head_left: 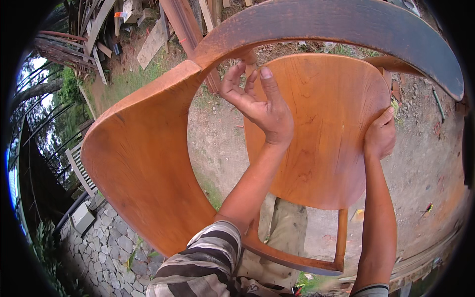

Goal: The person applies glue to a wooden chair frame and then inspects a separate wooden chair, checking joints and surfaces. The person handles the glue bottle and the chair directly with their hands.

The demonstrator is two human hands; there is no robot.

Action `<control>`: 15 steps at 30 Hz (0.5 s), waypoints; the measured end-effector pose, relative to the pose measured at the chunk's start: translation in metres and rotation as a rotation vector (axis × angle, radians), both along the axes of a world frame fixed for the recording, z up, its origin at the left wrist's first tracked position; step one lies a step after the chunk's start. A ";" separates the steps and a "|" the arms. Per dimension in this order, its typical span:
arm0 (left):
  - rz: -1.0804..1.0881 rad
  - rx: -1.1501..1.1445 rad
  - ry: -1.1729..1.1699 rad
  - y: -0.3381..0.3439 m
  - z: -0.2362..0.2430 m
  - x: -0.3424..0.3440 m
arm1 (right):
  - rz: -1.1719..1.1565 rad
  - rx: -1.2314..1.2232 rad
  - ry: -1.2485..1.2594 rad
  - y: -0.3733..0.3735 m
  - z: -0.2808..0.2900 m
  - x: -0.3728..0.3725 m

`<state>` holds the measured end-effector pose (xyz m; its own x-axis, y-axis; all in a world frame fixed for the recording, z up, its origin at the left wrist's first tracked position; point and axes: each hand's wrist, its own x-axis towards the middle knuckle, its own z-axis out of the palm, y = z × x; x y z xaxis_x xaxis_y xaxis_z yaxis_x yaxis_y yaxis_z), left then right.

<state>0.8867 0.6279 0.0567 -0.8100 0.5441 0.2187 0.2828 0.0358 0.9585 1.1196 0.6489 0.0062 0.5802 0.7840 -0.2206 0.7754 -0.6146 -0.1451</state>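
Head view: right hand (381,133) pinches wooden seat (321,128) at right edge, apparently steadying chair (143,163); left hand (264,106) loosely spread, visibly empty.

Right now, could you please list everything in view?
Wooden chair: 1, orange-brown and dark, centre
Boards: many, brownish, top left
Slatted furniture: 1, pale, left
Box: 1, whitish, lower left
Paving stones: many, grey, lower left
Plants: several, green, far left
Ground: 1, grey-brown, beneath
Trousers: 1 pair, beige, below the seat
Sleeves: 2, grey tones, lower edge
Left hand: 1, open, below curved rail
Right hand: 1, gripping the seat's right edge
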 end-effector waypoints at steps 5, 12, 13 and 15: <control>-0.086 0.162 0.034 0.026 -0.006 -0.032 | -0.019 -0.042 -0.026 0.000 0.002 -0.002; -0.162 0.121 0.005 0.026 -0.012 -0.048 | -0.027 -0.063 -0.016 0.000 0.002 -0.001; -0.158 0.107 -0.007 0.026 -0.013 -0.048 | -0.039 -0.080 -0.006 0.001 0.002 -0.001; -0.149 0.089 -0.017 0.025 -0.014 -0.047 | -0.062 -0.112 0.011 0.002 0.002 -0.001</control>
<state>0.8398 0.6528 0.0423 -0.7258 0.6375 0.2584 0.2626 -0.0904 0.9607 1.1188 0.6510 0.0080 0.6236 0.7170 -0.3114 0.7343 -0.6740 -0.0813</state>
